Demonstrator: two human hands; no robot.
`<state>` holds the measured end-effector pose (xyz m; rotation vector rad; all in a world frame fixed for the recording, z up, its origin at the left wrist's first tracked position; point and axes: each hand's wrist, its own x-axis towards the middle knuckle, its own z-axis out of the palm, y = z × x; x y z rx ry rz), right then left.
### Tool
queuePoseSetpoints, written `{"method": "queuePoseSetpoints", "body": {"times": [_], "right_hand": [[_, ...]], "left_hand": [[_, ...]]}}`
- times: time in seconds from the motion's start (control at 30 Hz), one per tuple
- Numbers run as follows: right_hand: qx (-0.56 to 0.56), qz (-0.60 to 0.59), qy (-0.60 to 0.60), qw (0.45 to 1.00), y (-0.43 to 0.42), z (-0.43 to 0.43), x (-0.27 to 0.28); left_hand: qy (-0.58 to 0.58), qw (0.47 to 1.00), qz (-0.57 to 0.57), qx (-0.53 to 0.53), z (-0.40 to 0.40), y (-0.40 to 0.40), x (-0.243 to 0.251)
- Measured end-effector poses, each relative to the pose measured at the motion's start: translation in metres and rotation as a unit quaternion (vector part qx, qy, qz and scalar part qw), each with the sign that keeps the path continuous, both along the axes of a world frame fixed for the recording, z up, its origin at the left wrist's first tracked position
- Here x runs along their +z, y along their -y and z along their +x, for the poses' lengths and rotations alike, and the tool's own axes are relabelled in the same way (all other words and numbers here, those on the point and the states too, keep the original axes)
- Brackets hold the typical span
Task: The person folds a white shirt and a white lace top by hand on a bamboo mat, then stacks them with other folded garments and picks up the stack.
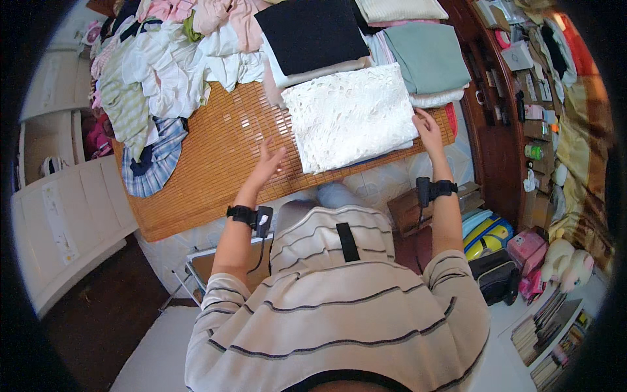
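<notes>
A folded white garment with a cut-out lace pattern [350, 115] lies on top of a low pile near the front edge of the bamboo mat [220, 157]. At its right edge is my right hand [428, 128], the fingers touching or just beside the cloth; which of these I cannot tell. My left hand [268, 161] hovers over the mat to the left of the white garment, fingers apart and holding nothing. Behind the lace garment, a folded black cloth [313, 34] tops another stack. A folded grey-green garment [426, 56] lies on a stack to the right.
Loose, rumpled clothes [161, 68] heap up at the back left, with a blue plaid pleated skirt [154, 159] hanging at the mat's left edge. A white cabinet [54, 220] stands left. On the right are a dark wooden cabinet [490, 127], bags [494, 274] and a plush toy [568, 264].
</notes>
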<state>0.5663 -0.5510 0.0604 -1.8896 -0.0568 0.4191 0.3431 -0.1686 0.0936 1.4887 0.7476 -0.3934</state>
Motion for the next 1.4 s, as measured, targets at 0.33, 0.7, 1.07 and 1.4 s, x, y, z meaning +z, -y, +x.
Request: {"method": "queuePoseSetpoints", "body": {"times": [0.33, 0.7, 1.07, 1.4], "right_hand": [[-0.052, 0.085, -0.255, 0.962, 0.049, -0.127, 0.027], [-0.245, 0.244, -0.269, 0.899, 0.134, -0.258, 0.010], [-0.105, 0.106, -0.480, 0.864, 0.238, -0.321, -0.056], [0.044, 0.274, -0.378, 0.883, 0.290, -0.197, -0.021]], "left_hand": [[-0.151, 0.981, -0.023, 0.119, -0.172, -0.099, -0.028], [-0.131, 0.890, -0.253, 0.357, -0.325, -0.097, -0.095], [-0.123, 0.881, -0.185, 0.417, -0.377, -0.040, -0.075], [-0.151, 0.911, -0.156, 0.351, -0.306, 0.044, -0.050]]}}
